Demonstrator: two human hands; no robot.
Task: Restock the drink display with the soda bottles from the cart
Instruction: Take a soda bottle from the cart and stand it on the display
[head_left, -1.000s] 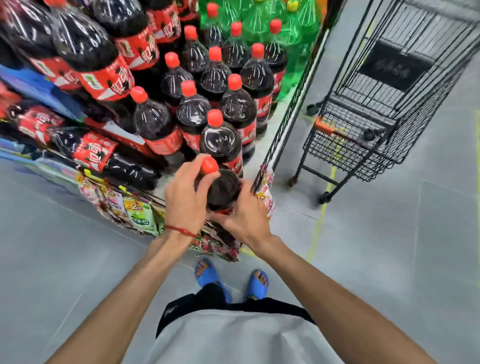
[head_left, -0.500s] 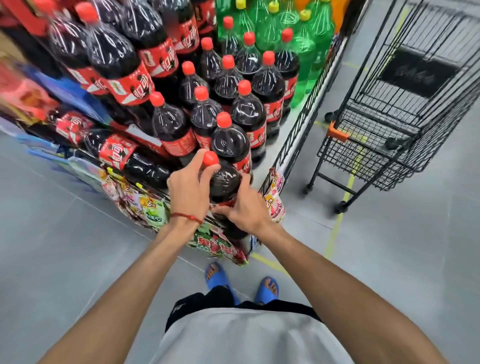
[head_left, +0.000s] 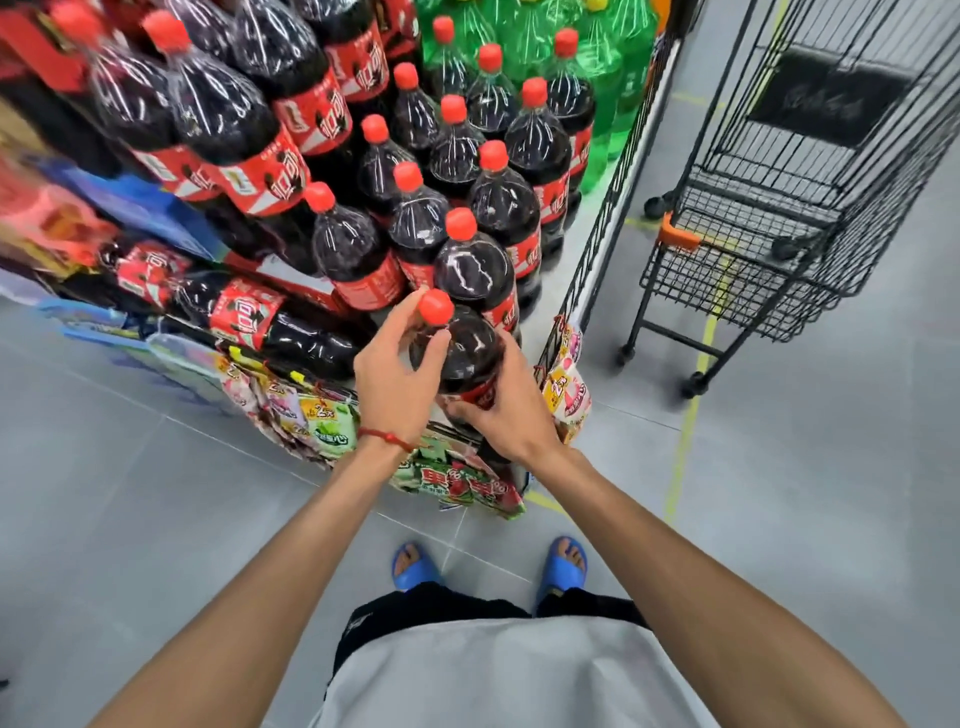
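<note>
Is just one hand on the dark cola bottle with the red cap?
No, the left hand grips the dark red-capped cola bottle at its neck and the right hand wraps its label.

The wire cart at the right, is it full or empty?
Empty, as far as visible: the cart shows only floor and a dark panel through its wires, no bottles. Its far end is out of frame.

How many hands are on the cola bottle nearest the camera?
2. The left hand grips the cola bottle just below its red cap; the right hand holds its side lower down.
</note>
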